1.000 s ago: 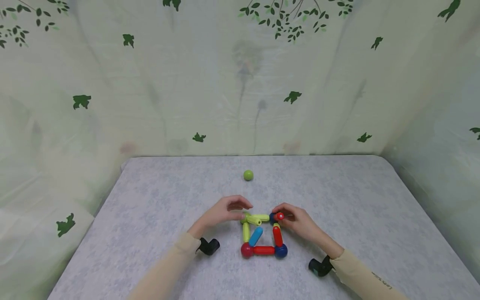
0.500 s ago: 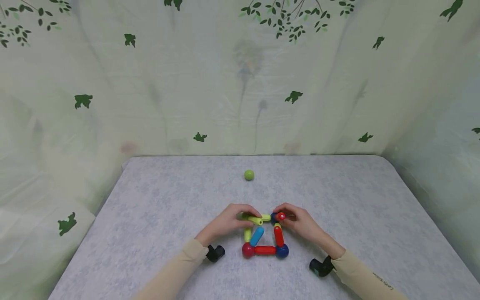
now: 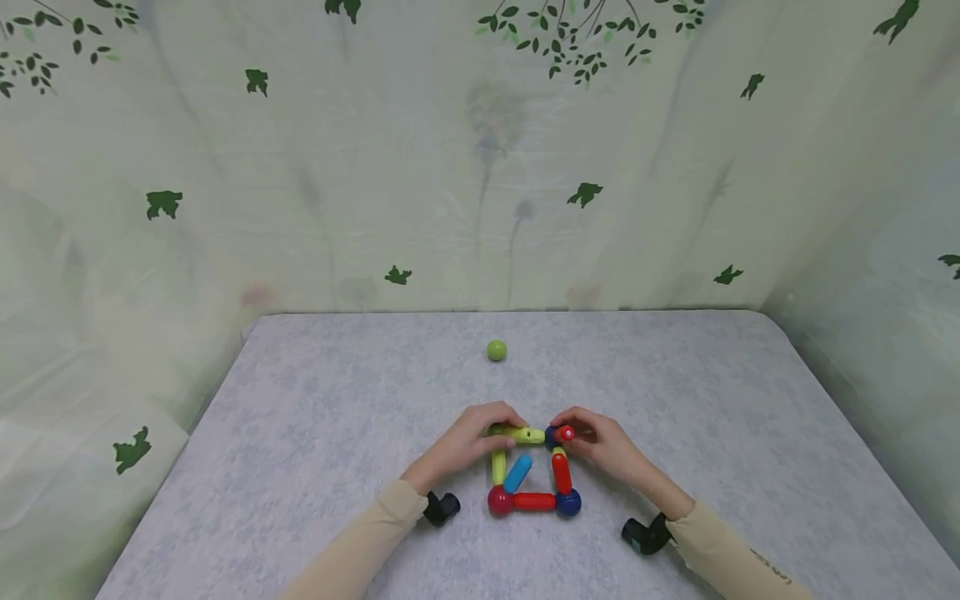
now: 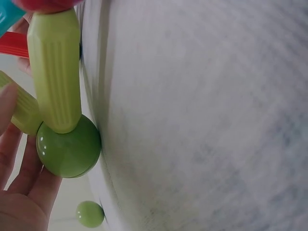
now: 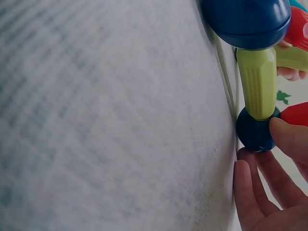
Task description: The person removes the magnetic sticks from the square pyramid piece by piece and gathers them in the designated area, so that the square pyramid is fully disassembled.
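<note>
A square frame of toy building rods and balls lies on the table. My left hand (image 3: 476,435) pinches a yellow-green rod (image 4: 26,110) that stands out from the far-left green ball (image 4: 72,149); its fingers reach behind that ball. My right hand (image 3: 600,440) grips the far-right blue ball (image 5: 252,130) between thumb and fingers, beside a red rod (image 5: 296,114) rising from it. The near corners are a red ball (image 3: 500,501) bearing a light-blue rod (image 3: 517,473) and a second blue ball (image 3: 568,502) bearing a red upright rod (image 3: 561,472).
A loose green ball (image 3: 497,350) sits farther back on the grey table (image 3: 337,375). Behind the table's far edge hangs a pale curtain (image 3: 420,167) with leaf and bird prints. Each wrist wears a small black camera.
My left hand has moved right and closed its thumb and fingers on the yellow-green rod, whose free end has swung to the right. The frame has shifted slightly right; my right hand keeps its hold.
</note>
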The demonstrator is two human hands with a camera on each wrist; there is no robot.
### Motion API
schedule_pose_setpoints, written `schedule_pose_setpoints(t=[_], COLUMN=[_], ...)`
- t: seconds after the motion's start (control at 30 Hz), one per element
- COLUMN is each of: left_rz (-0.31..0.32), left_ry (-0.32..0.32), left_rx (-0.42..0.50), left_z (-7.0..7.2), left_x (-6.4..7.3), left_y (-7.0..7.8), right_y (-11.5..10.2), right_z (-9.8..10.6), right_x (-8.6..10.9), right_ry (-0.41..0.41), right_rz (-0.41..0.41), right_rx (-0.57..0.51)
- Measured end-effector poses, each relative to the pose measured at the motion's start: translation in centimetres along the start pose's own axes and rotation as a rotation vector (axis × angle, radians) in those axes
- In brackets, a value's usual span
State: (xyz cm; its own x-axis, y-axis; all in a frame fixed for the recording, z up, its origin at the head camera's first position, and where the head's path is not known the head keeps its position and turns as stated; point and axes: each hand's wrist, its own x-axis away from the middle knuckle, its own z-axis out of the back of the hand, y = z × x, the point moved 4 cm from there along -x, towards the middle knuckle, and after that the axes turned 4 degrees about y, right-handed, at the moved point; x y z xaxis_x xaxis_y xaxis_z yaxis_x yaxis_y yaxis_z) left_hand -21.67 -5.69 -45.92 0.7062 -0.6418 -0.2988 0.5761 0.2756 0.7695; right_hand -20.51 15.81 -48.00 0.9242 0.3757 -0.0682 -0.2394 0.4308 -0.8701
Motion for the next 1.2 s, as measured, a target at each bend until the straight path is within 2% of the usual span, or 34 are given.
schedule_pose_setpoints(t=[0.23, 0.37, 0.53, 0.67, 0.8, 1.2], left_rz=[-0.016, -0.033, -0.020, 0.033, 0.092, 0.291], left_ry=[0.016, 0.056, 0.108, 0.163, 0.208, 0.318], left_rx=[-0.049, -0.067, -0.067, -0.060, -0.082, -0.190], left_z=[0.0, 0.2, 0.6, 1.6, 3.1, 8.1], left_x=[-0.1, -0.1, -0.1, -0.1, 0.0, 0.8], left_y=[0.1, 0.1, -0.1, -0.3, -0.9, -5.1], right_y=[0.0, 0.0, 0.1, 0.0, 0.0, 0.1], right_z=[0.0, 0.1, 0.1, 0.1, 0.0, -0.1], right_x=[0.0, 0.0, 0.0, 0.0, 0.1, 0.1], right_ry=[-0.001, -0.004, -0.002, -0.005, -0.004, -0.001], right_rz=[-0.011, 0.003, 0.000, -0.009, -0.023, -0.023], right_rx=[0.003, -0.001, 0.006, -0.001, -0.005, -0.018])
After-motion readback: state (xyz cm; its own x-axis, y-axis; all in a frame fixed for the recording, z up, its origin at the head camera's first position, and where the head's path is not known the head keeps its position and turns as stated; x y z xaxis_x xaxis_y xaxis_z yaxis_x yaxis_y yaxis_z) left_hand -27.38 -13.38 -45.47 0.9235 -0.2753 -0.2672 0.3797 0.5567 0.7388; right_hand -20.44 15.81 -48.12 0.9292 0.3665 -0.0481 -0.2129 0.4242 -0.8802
